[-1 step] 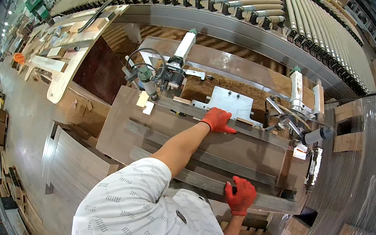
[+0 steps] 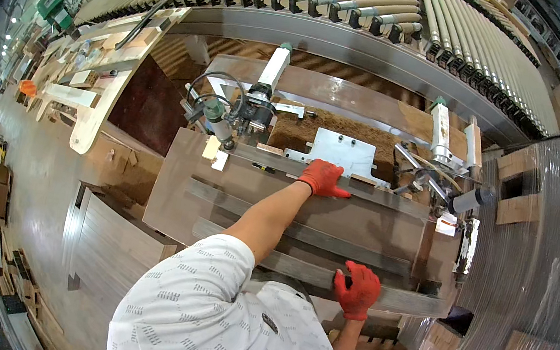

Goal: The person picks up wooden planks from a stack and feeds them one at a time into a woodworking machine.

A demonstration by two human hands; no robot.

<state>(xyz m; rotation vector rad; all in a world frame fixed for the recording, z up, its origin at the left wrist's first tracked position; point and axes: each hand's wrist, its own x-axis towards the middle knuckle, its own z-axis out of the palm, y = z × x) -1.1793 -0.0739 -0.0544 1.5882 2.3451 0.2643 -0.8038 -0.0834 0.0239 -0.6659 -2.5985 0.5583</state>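
Note:
My left hand [image 2: 323,179], in a red glove, is at the far grey strip [image 2: 391,201], its fingers curled over the strip and its thumb pointing right. This strip lies along the far side of a brown work board [image 2: 171,188], against a white metal plate [image 2: 344,150]. Near the board's front edge is my right hand [image 2: 358,291], also red-gloved, beside the near grey strip [image 2: 295,267]. Its thumb and forefinger stand apart with nothing visible between them. Between the two hands lies a middle grey strip [image 2: 348,249]. The left fingertips are partly hidden.
Pneumatic clamps [image 2: 219,122] stand at the left, with another cylinder [image 2: 470,199] at the right. Beyond runs a roller conveyor [image 2: 319,1]. A stack of wrapped boards [image 2: 534,254] rises at right. Grey panels [image 2: 117,238] and a wooden bench [image 2: 121,81] are on the left.

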